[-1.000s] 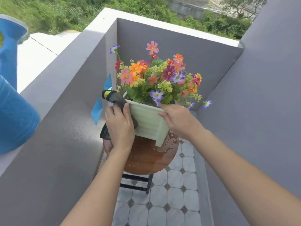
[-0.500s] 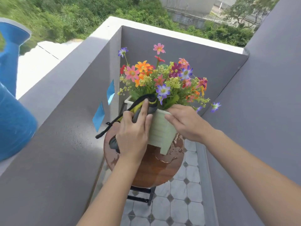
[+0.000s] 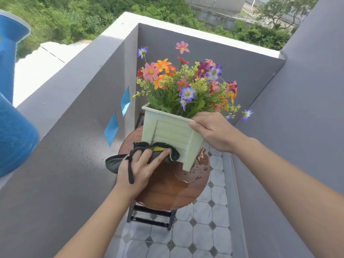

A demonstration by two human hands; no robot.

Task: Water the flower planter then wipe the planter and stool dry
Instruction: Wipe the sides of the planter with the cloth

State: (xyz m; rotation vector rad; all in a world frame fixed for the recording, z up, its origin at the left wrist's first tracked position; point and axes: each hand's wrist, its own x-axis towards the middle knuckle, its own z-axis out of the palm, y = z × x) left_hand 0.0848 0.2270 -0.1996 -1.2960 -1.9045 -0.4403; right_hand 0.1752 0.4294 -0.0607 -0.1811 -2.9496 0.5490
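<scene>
A pale green square planter (image 3: 172, 132) full of colourful flowers (image 3: 186, 81) stands on a round brown wooden stool (image 3: 173, 190). The stool top carries patches of water near the planter's right foot. My left hand (image 3: 141, 167) grips a dark grey cloth with a yellow edge (image 3: 156, 151) and presses it against the lower left of the planter's front face. My right hand (image 3: 214, 132) holds the planter's rim at its right front corner. The planter leans slightly towards me.
A blue watering can (image 3: 13, 112) sits on the grey ledge (image 3: 61, 146) at the far left. Grey walls close in on the left, back and right. Two blue tape pieces (image 3: 111, 127) stick to the left wall. Tiled floor (image 3: 195, 237) lies below the stool.
My left hand slid the cloth from the planter's upper rim down to the bottom of its front face. My right hand stayed on the right rim corner.
</scene>
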